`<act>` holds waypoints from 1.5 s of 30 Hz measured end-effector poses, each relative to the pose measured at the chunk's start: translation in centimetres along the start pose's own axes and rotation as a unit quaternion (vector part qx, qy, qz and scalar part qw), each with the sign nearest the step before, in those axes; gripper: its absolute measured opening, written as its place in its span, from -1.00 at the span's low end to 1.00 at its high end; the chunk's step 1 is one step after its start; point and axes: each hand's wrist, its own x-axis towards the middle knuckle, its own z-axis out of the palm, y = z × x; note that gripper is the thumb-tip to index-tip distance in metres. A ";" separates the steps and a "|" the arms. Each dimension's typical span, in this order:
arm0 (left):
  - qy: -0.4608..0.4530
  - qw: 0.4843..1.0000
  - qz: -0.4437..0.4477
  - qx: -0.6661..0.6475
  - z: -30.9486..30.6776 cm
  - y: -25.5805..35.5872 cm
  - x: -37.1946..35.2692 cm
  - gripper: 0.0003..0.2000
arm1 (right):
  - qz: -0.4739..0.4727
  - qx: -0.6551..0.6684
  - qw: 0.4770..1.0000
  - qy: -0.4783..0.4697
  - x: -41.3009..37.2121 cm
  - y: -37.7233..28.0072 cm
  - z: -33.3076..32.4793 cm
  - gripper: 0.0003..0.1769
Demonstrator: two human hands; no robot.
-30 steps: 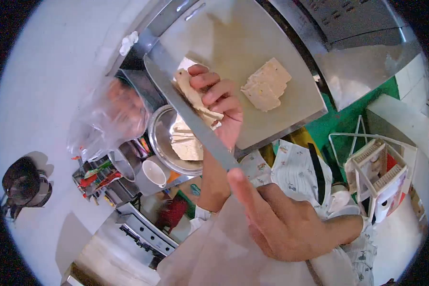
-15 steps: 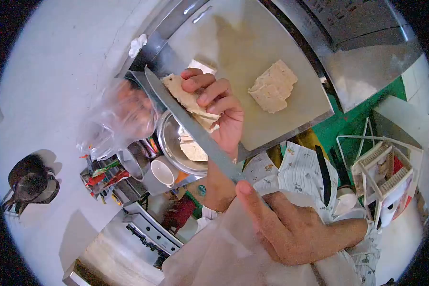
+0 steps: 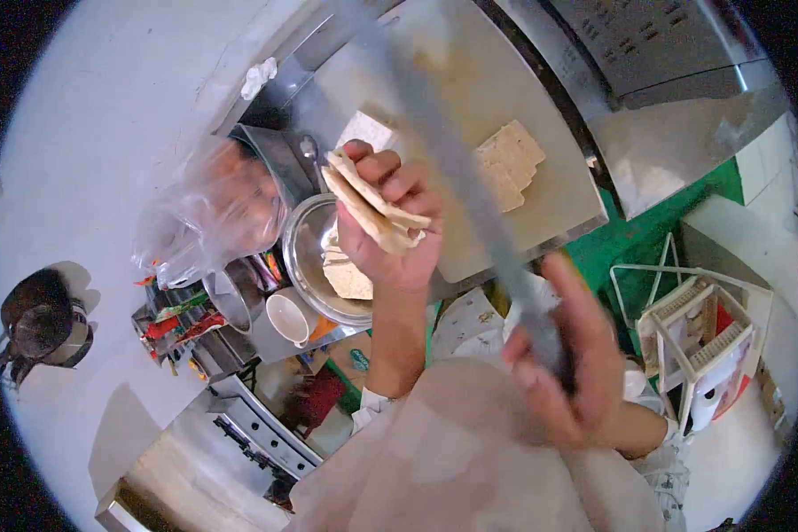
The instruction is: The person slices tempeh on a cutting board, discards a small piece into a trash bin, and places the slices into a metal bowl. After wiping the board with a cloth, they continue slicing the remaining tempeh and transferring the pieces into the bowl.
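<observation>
My left hand (image 3: 412, 266) is closed around two thin, pale slices of food (image 3: 363, 204), held on edge with a gap between them. I cannot make out what kind of food it is. My right hand (image 3: 585, 363) grips the handle of a long knife (image 3: 465, 164); both are smeared by motion, and the blade points away from me over the pale board (image 3: 461, 248). A loose stack of similar slices (image 3: 510, 160) lies on the board, partly behind the blade. Beyond my left fingers sits a white block (image 3: 364, 131). More pale pieces (image 3: 348, 275) lie in a steel bowl (image 3: 300, 244).
A clear plastic bag (image 3: 213, 213) with reddish contents, a white cup (image 3: 289, 317) and a spoon (image 3: 309, 149) are near the bowl. A gas stove (image 3: 262, 434) stands lower left, a white rack (image 3: 709, 341) at right. Pans (image 3: 40, 310) hang on the left wall.
The knife has swung away from the slices in my left hand, up and to the right, with my right hand rising. The slices in my left hand now stand apart.
</observation>
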 end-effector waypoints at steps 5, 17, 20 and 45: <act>0.049 0.977 0.037 0.204 -0.1 -0.2 -1.6 -0.46 | 0.064 0.095 0.985 0.127 2.5 1.6 -0.1 -0.27; 0.094 0.864 0.081 0.488 1.5 -1.0 -3.2 -0.49 | -0.106 -0.098 0.984 0.104 7.7 1.3 -0.9 -0.29; 0.091 0.843 0.011 0.530 1.6 0.0 -3.7 -0.50 | -0.157 -0.154 0.975 0.040 8.7 1.2 -1.9 -0.33; 0.110 0.993 0.012 0.027 0.5 -0.3 -3.1 -0.53 | 0.010 -0.048 0.996 0.074 -2.4 3.7 2.3 -0.39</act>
